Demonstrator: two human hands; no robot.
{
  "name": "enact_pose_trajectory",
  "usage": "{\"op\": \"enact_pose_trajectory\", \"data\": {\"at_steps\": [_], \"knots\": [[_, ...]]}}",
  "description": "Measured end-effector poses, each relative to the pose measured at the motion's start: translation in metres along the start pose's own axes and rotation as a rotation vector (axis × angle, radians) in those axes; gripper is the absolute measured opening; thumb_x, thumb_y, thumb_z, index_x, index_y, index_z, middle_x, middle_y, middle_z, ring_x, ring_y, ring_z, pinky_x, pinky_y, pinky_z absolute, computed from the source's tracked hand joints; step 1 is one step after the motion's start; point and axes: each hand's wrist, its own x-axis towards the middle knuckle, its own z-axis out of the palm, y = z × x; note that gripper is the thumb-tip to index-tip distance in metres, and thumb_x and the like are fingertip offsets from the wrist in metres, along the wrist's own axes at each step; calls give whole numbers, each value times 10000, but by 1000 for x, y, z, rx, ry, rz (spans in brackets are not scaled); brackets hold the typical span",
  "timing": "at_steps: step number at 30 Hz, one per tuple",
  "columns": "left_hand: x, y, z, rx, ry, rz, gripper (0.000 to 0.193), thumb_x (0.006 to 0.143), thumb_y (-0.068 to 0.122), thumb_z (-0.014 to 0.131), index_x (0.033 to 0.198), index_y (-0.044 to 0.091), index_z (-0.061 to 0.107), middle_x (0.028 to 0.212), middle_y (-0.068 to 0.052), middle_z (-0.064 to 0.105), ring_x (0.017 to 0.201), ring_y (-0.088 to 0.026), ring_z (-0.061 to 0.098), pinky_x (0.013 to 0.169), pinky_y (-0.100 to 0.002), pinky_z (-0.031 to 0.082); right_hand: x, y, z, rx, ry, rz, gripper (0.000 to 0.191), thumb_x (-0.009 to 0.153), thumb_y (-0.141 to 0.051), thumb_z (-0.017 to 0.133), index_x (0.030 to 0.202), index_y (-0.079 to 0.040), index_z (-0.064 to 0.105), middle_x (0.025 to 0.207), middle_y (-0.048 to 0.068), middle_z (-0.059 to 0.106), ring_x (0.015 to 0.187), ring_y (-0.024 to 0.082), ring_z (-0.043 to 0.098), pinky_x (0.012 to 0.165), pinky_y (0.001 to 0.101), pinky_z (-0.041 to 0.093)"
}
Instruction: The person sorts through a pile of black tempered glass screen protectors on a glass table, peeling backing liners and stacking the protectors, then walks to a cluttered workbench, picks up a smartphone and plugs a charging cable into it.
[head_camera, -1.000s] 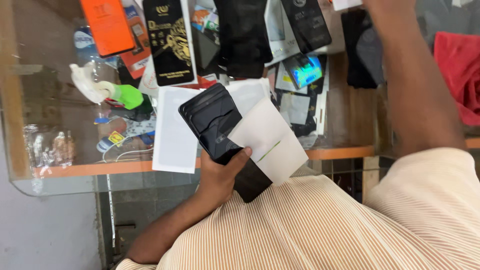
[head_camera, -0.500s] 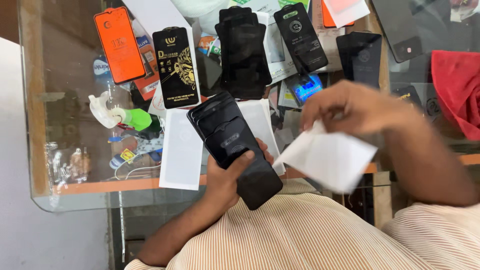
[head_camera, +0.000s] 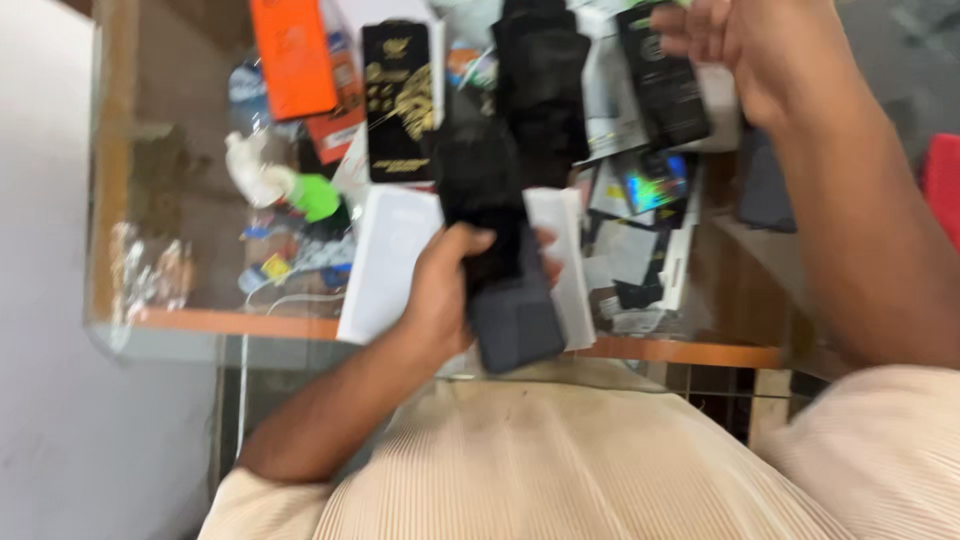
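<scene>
Left grip: clamping a dark rectangular phone, frame centre.
Right grip: reaching upper right, closure unclear.
Technique: keeping thumb firm, phone above the glass table.

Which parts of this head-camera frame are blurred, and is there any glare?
Head view: motion blur smears the dark phone in the left hand and the raised right hand; packets on the glass counter stay readable as shapes; faint reflections on the glass, lighting otherwise even.

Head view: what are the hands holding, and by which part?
Left hand grips the black phone around its lower half. Right hand is raised over the counter; blur hides whether it holds anything.
</scene>
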Motion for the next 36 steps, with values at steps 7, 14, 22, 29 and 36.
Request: {"op": "enact_pose_trajectory", "data": {"at_steps": [7, 14, 22, 29, 36], "knots": [[53, 37, 13, 233, -92, 310, 333, 969, 140, 709, 1237, -33, 612, 1103, -157, 711, 949, -244, 726, 832, -422, 636, -83, -33, 67, 486, -122, 217, 770, 981, -391, 636, 1596, -109, 268, 1198, 76, 686, 945, 194, 726, 815, 369, 631], [68, 26, 3, 392, -90, 284, 396, 948, 276, 766, 1176, -23, 642, 1060, -119, 716, 920, -188, 734, 785, -363, 642, -103, -9, 113, 597, -35, 211, 440, 992, -69, 718, 1389, 61, 582, 1090, 63, 687, 820, 98, 686, 634, 239, 596], [71, 35, -19, 58, -201, 61, 336, 929, 135, 588, 1202, -60, 571, 1053, -161, 694, 902, -235, 735, 807, -388, 636, -99, 9, 128, 599, 112, 215, 297, 1012, -43, 700, 1284, 69, 656, 1017, 89, 726, 687, 95, 666, 535, 229, 551], [88, 22, -32, 329, -139, 145, 412, 925, 15, 684, 1306, -31, 536, 1146, -126, 671, 1025, -208, 701, 912, -374, 620, -100, 23, 121, 552, 170, 136, 293, 1066, -35, 699, 1324, 92, 648, 1081, 92, 732, 775, 89, 654, 635, 220, 542], [89, 17, -34, 401, -119, 253, 485, 906, 70, 785, 1308, -24, 531, 1183, -135, 692, 1073, -215, 712, 939, -380, 642, -97, 29, 118, 575, 153, 87, 279, 1110, -35, 672, 1351, 104, 644, 1061, 81, 721, 780, 79, 667, 690, 233, 563]]}}
